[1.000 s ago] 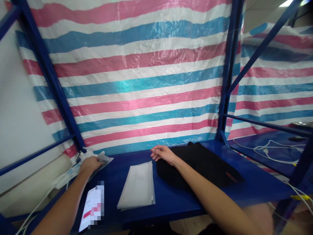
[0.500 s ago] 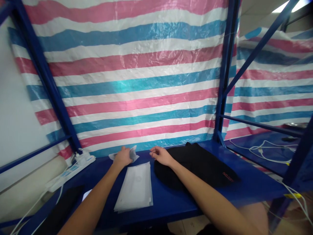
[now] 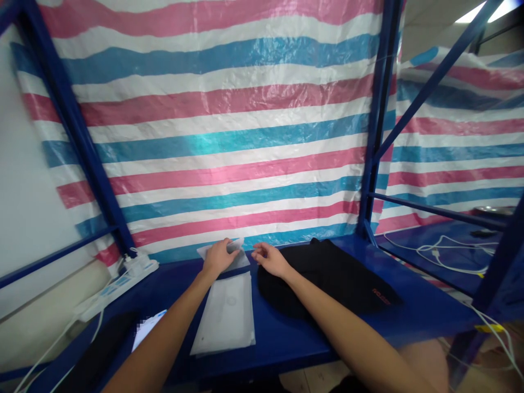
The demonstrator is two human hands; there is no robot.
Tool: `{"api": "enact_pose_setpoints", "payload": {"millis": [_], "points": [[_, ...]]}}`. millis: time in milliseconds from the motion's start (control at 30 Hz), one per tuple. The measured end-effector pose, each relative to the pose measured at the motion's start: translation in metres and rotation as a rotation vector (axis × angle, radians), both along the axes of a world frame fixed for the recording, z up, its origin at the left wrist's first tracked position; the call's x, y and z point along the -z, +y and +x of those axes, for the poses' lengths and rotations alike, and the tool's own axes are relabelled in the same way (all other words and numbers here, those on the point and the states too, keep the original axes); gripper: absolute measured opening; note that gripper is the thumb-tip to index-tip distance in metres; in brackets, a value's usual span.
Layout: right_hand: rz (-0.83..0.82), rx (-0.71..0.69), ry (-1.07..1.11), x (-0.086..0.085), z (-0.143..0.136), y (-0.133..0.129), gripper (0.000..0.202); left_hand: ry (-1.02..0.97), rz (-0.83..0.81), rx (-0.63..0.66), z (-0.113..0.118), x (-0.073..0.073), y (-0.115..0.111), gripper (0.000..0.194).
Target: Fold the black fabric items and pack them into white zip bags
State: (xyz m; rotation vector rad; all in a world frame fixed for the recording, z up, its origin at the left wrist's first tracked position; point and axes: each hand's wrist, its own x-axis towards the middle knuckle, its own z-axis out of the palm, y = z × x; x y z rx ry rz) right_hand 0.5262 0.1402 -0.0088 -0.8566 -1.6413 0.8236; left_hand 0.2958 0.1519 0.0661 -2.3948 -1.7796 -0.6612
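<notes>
My left hand (image 3: 221, 255) is closed on a thin translucent bag (image 3: 240, 260) near the back edge of the blue table (image 3: 286, 341). To its right, my right hand (image 3: 270, 260) hovers beside the bag with its fingers curled; whether anything is between them is too small to tell. Below both hands lies a flat stack of translucent white bags (image 3: 227, 314). A black cloth item (image 3: 331, 275) with small reddish lettering is spread out under and to the right of my right forearm.
A white power strip (image 3: 114, 286) with plugs and cables lies at the left, near a dark object (image 3: 98, 349) and a bright white item (image 3: 148, 326). Blue frame posts (image 3: 370, 136) and striped sheeting (image 3: 229, 142) stand behind. White cables (image 3: 446, 254) lie at right.
My left hand has moved right with the translucent bag, closer to my right hand. The bag is spread wider. More of the white item by my left forearm shows.
</notes>
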Motion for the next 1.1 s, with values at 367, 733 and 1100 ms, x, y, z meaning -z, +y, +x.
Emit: {"api": "enact_pose_setpoints", "payload": {"millis": [367,733,1100], "points": [[0.062,0.139,-0.161,-0.006,0.009,-0.001,0.02,0.028,0.033,0.286,0.041,0.001,-0.052,0.035],[0.283,0.189,-0.534,-0.02,0.011,-0.019,0.014,0.157,-0.005,0.423,0.037,-0.01,-0.051,0.029],[0.334,0.251,-0.656,-0.028,0.006,-0.03,0.019,0.165,0.058,0.382,0.012,0.001,-0.045,0.033]]}}
